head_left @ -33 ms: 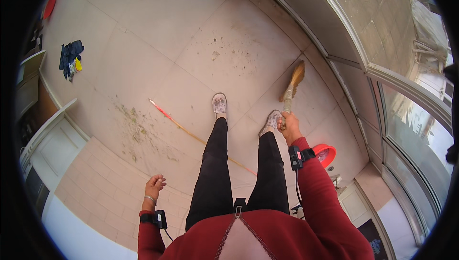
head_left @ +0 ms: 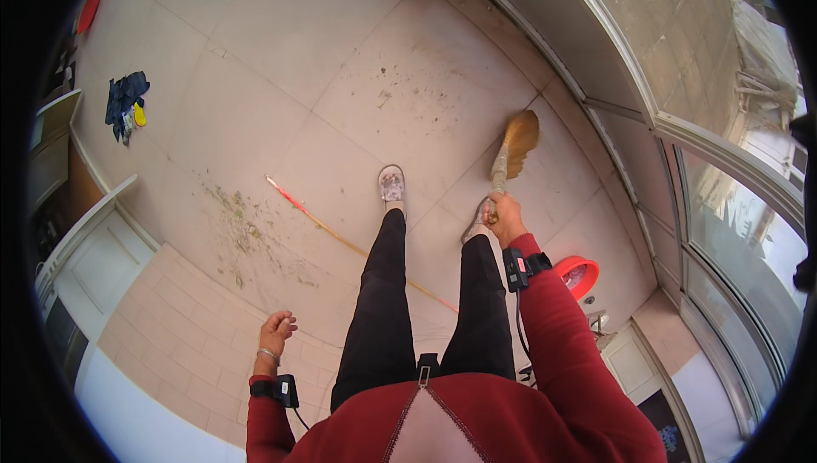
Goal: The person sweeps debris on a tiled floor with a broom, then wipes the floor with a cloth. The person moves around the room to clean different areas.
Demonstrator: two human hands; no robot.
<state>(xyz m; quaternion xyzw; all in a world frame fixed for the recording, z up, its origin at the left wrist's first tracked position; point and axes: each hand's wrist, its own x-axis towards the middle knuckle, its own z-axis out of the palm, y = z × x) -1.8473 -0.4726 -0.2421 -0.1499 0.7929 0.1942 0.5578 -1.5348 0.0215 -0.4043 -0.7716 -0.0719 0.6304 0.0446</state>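
Observation:
My right hand (head_left: 505, 217) is wrapped round the pale handle of a short straw hand broom (head_left: 518, 138). Its brown bristles spread in a fan over the floor near the right-hand wall, slightly blurred. Beside my right shoe, the handle's lower end pokes out of my fist. My left hand (head_left: 277, 324) hangs at the lower left with loosely bent fingers and nothing in it. Scattered dirt (head_left: 242, 229) lies on the tiles ahead of that hand, and more crumbs of dirt (head_left: 383, 97) lie left of the broom.
A thin red and yellow stick (head_left: 315, 220) lies on the floor, running behind my legs. At right stands a red basin (head_left: 578, 277) by the glazed wall. Dark cloth (head_left: 126, 97) with a yellow item lies at far left, and another red basin (head_left: 88, 12) beyond it.
My right hand has shifted a little to the left with the broom. The bristles now show as a wider fan. My left hand has hardly moved.

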